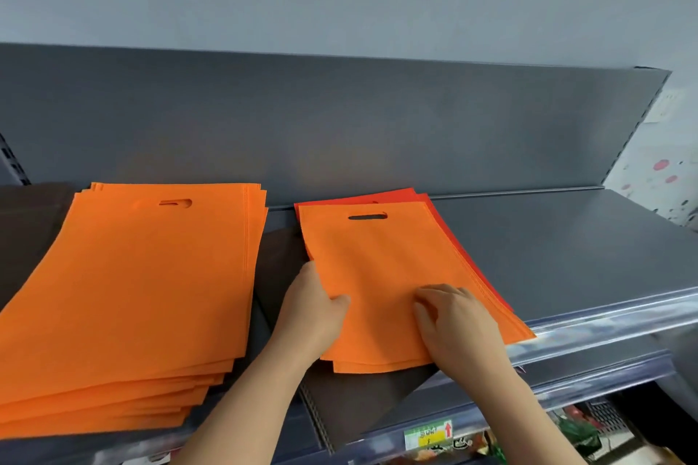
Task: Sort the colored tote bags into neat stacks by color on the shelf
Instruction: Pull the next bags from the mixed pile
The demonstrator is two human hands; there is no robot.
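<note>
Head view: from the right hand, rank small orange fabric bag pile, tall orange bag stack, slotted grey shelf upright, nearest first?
1. Small orange fabric bag pile: under right hand.
2. Tall orange bag stack: left.
3. Slotted grey shelf upright: far left.

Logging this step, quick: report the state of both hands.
Left hand: grips the left edge of the top orange bag.
Right hand: bent fingers rest on that bag; whether it pinches cannot be told.

place: shop | long dark grey metal shelf [547, 249] with a tall back | clear plastic strip [604, 317] along its front | yellow and white paper tag [430, 434] with a red arrow below | piles of the same flat orange cloth bags [132, 294]
</note>
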